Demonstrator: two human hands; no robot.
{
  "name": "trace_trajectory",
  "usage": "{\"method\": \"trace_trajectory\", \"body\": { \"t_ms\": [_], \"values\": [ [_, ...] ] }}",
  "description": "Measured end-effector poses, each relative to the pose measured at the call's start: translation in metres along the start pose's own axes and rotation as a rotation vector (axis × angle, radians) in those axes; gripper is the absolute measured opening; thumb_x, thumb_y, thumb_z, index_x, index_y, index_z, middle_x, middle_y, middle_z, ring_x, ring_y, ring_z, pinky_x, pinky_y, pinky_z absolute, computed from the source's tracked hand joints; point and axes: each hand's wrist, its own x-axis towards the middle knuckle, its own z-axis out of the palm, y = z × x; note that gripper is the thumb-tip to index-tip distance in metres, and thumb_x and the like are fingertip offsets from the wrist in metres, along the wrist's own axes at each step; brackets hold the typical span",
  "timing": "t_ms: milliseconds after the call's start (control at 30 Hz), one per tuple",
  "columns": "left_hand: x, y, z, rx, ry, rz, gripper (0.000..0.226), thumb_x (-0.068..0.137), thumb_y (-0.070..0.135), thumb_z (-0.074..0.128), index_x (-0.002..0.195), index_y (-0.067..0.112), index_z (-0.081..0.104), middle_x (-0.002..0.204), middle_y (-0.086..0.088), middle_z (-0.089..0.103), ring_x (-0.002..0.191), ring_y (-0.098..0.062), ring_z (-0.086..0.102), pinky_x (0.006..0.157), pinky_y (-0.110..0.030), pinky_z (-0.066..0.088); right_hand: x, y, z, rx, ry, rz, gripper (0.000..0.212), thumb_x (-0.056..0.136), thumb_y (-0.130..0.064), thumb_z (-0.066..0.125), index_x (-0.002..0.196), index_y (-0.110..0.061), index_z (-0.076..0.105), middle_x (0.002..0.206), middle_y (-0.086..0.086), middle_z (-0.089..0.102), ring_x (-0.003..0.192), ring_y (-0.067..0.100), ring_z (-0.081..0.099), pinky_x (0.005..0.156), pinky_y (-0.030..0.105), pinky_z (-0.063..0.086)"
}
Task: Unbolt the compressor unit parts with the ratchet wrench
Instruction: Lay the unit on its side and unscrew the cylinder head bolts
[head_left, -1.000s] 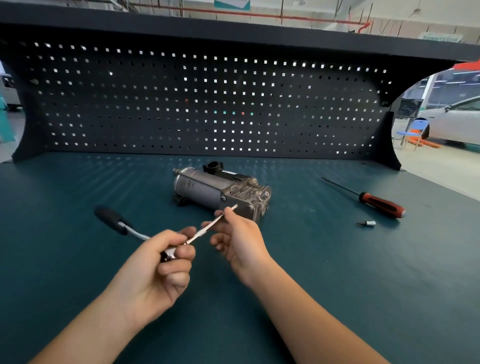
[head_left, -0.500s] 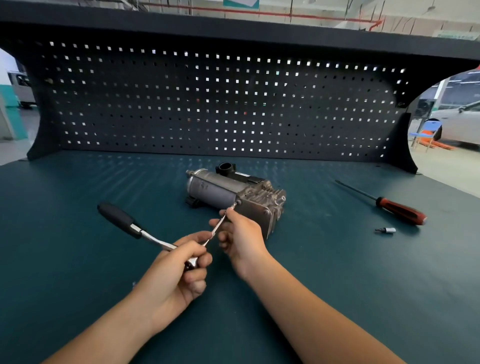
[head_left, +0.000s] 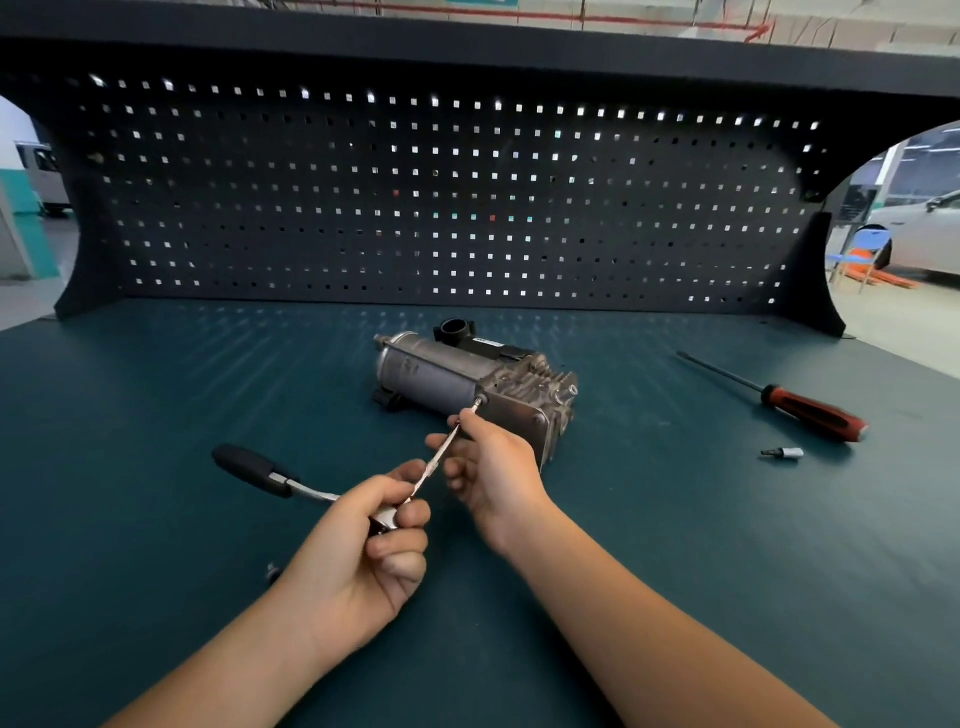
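Observation:
A grey metal compressor unit (head_left: 457, 379) lies on the dark green bench, its finned head to the right. My left hand (head_left: 363, 551) grips the head of the ratchet wrench (head_left: 260, 470), whose black handle sticks out to the left. A long thin extension bar (head_left: 441, 452) runs from the wrench head up to a bolt (head_left: 480, 399) on the compressor's near side. My right hand (head_left: 491, 467) pinches the far end of that bar, just short of the bolt.
A red-handled screwdriver (head_left: 810, 410) lies on the bench at the right, with a small socket bit (head_left: 784, 453) in front of it. Another small metal piece (head_left: 271, 571) lies by my left wrist. A black pegboard (head_left: 447, 197) closes off the back.
Both hands carried the wrench and bar forward. The bar's tip, earlier in the air in front of the compressor, now sits at the bolt on its near side.

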Motion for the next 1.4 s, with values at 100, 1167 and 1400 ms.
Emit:
{"method": "trace_trajectory", "body": {
  "t_ms": [100,1167,1400],
  "values": [
    [0.001,0.002,-0.002,0.029,0.021,-0.005,0.014,0.081,0.007,0.047,0.083,0.017,0.056,0.046,0.003,0.038,0.025,-0.001,0.025,0.029,-0.006,0.021,0.000,0.000,0.000,0.009,-0.006,0.007,0.018,0.097,-0.021,0.045,0.085,-0.013,0.054,0.055,0.001,0.067,0.032,0.005,0.046,0.036,0.012,0.035],
    [0.006,0.026,-0.005,0.326,0.050,0.065,0.028,0.095,0.031,0.043,0.093,0.009,0.059,0.048,0.000,0.049,0.026,-0.003,0.023,0.029,-0.010,0.019,0.007,-0.002,0.005,-0.096,0.015,-0.011,0.024,0.096,-0.029,0.049,0.081,-0.012,0.058,0.061,-0.005,0.069,0.034,0.002,0.041,0.037,0.012,0.031],
    [0.004,0.008,-0.011,2.013,0.285,0.844,0.040,0.096,0.038,0.035,0.135,0.030,0.036,0.108,0.007,0.061,0.093,-0.020,0.060,0.074,-0.032,0.045,0.006,0.001,0.001,-0.333,0.167,-0.112,0.036,0.090,-0.035,0.056,0.069,-0.006,0.058,0.067,0.006,0.066,0.033,0.005,0.043,0.037,0.015,0.032]
  ]
}}
